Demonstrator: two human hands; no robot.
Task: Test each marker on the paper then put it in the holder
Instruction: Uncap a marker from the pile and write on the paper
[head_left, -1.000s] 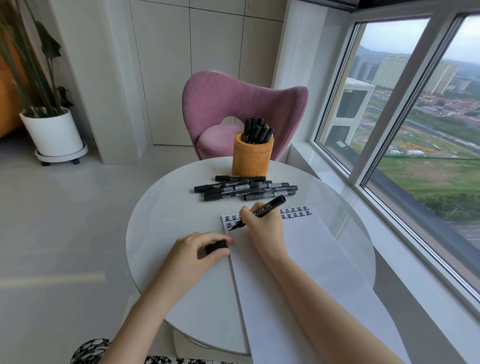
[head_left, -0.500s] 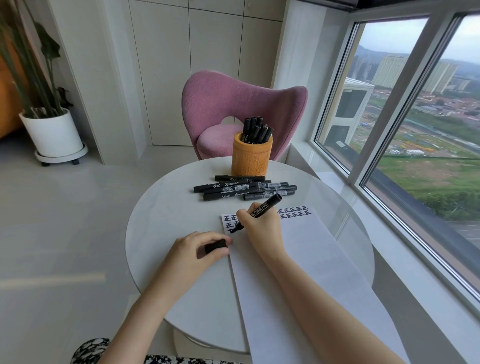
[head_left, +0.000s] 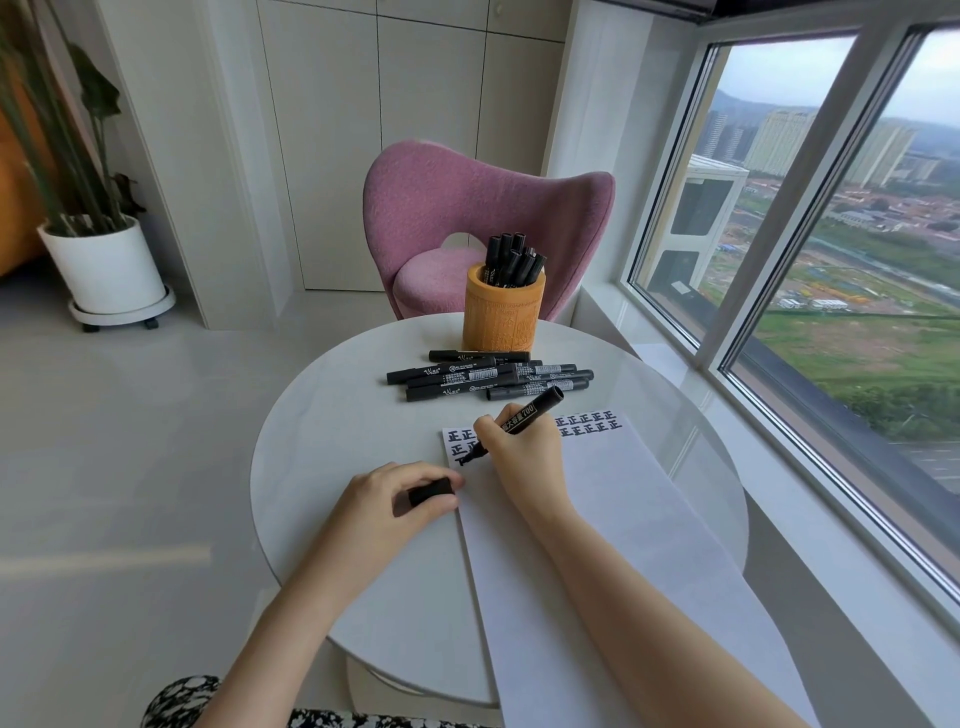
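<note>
My right hand (head_left: 524, 457) grips an uncapped black marker (head_left: 530, 413), its tip down on the white paper (head_left: 623, 519) near the paper's far left corner, where rows of black characters are written. My left hand (head_left: 395, 499) rests at the paper's left edge and pinches the marker's black cap (head_left: 431, 491). Several capped black markers (head_left: 483, 379) lie in a pile on the round white table (head_left: 332, 431) beyond the paper. Behind them stands a wooden holder (head_left: 501, 317) with several markers upright in it.
A pink chair (head_left: 467, 208) stands just behind the table. A large window (head_left: 831, 260) runs along the right side. A potted plant in a white pot (head_left: 104, 270) sits on the floor at the far left. The paper hangs over the table's near edge.
The marker tip has shifted slightly down and left on the paper as my right hand writes. My left hand stays put with the cap.
</note>
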